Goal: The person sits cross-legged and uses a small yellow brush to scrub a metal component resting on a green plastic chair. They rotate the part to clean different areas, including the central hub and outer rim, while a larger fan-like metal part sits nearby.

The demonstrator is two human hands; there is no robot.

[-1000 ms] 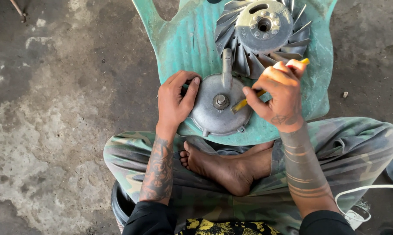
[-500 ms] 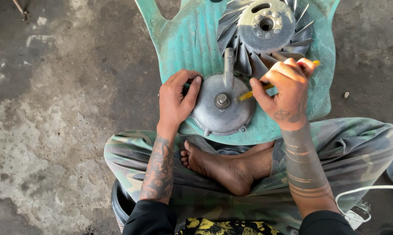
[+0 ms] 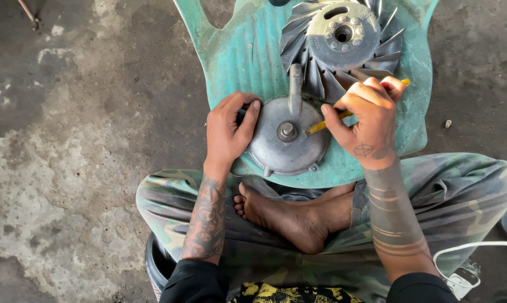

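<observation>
Round metal cover (image 3: 284,147) under left hand (image 3: 226,133) grip.

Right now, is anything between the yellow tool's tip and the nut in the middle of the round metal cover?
Nothing visible. The yellow tool in the right hand points at the nut across bare cover. The left hand holds the cover's far edge, off that line.
</observation>
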